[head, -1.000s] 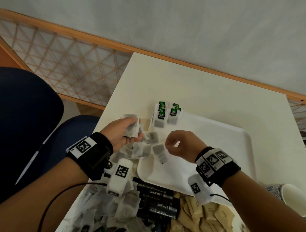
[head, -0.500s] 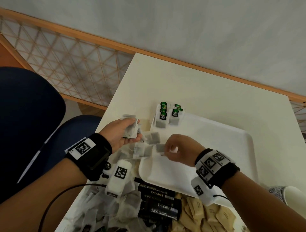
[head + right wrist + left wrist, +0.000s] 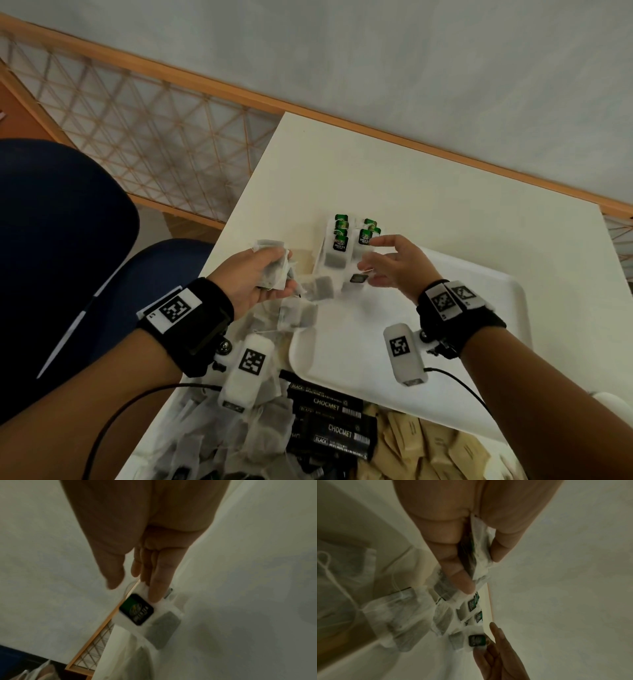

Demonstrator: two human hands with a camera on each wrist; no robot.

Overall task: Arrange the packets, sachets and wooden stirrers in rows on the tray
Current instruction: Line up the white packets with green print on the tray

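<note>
Right wrist view shows the fingers (image 3: 155, 588) of the right hand (image 3: 394, 270) straight and relaxed, one fingertip pressing the white paper tea bag with a green tag (image 3: 150, 616) onto the white plastic tray (image 3: 479, 342). The left hand (image 3: 253, 281) grips a bundle of similar tea bags (image 3: 272, 263) above the tabletop (image 3: 411, 192). I judge the tea-bag row is being built; next move needs taking one bag from the bundle and aligning it beside the laid ones.

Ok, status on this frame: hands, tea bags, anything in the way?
Left hand grips tea bag bundle. Right hand open, fingertip on tea bag. Tray unobstructed.
</note>
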